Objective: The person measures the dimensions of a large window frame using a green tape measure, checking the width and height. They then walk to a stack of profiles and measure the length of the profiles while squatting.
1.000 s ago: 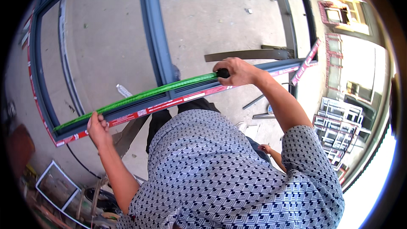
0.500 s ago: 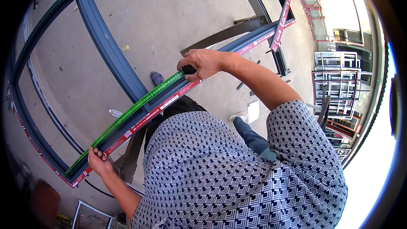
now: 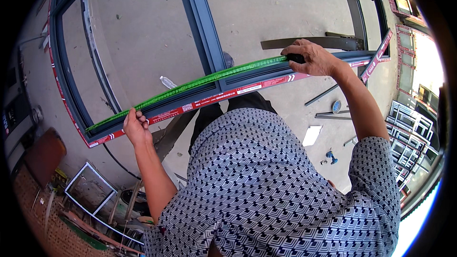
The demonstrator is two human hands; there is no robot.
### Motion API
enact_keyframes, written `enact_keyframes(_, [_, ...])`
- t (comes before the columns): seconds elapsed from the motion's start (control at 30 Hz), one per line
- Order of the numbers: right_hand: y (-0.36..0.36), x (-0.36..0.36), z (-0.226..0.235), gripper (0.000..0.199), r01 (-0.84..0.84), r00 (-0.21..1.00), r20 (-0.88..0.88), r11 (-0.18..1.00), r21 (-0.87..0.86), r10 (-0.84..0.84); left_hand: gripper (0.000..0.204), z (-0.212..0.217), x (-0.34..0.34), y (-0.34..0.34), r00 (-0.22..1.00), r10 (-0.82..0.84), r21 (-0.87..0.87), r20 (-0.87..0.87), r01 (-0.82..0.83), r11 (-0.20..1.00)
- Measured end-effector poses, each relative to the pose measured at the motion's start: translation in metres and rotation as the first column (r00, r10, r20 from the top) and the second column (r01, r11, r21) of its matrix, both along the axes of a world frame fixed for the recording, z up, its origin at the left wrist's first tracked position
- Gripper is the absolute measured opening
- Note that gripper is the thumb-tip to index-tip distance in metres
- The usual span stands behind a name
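Observation:
My right hand is closed around the black case of a tape measure. Its green blade runs left along the near rail of a large dark grey-blue frame, crossing the foot of the middle bar. The blade's far end lies close to the frame's left corner. Near that corner my left hand pinches the blade's edge between thumb and fingers, the other fingers curled. Red protective film covers the rail's outer face, nearest my body.
A loose red-wrapped strip lies across the frame's right corner. Brown metal supports stand beneath the rail. On the floor are a plastic bottle, a white sheet and dark bars. Stacked frames stand at the right.
The whole view has swung, so the frame sits flatter and further right. Both hands keep their places on the tape and rail. A jeans leg with a pale shoe has left the view.

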State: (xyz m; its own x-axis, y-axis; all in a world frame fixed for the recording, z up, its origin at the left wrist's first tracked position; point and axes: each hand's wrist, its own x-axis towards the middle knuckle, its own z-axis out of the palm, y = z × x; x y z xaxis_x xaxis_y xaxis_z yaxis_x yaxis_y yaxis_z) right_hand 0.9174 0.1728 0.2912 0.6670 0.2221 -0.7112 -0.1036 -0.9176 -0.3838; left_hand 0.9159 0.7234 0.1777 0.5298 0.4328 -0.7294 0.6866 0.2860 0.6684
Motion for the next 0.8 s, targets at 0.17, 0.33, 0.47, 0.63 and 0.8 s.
enact_keyframes(0.17, [-0.010,-0.004,0.007,0.029,0.008,0.999,0.050,0.999,-0.043,-0.006,0.012,0.004,0.000,-0.007,1.000,0.025,0.000,0.002,-0.025,1.000])
enact_keyframes(0.33, [0.011,-0.004,0.008,0.022,0.031,0.997,0.072,0.994,-0.104,-0.023,0.012,0.003,-0.002,-0.007,0.999,0.000,-0.021,0.036,0.001,1.000])
enact_keyframes(0.47, [0.019,-0.006,0.001,0.016,0.005,0.996,0.090,0.991,-0.137,0.008,0.012,0.003,-0.002,-0.008,0.999,-0.001,-0.008,0.035,0.001,1.000])
enact_keyframes(0.63, [0.024,-0.010,0.001,0.015,0.019,0.993,0.114,0.985,-0.172,0.001,0.012,0.004,0.000,-0.008,0.999,-0.008,-0.003,0.032,0.008,1.000])
enact_keyframes(0.8, [0.029,-0.017,0.002,0.013,0.004,0.972,0.232,0.976,-0.216,0.047,0.012,0.004,0.000,-0.008,1.000,-0.018,0.001,0.022,0.018,1.000])
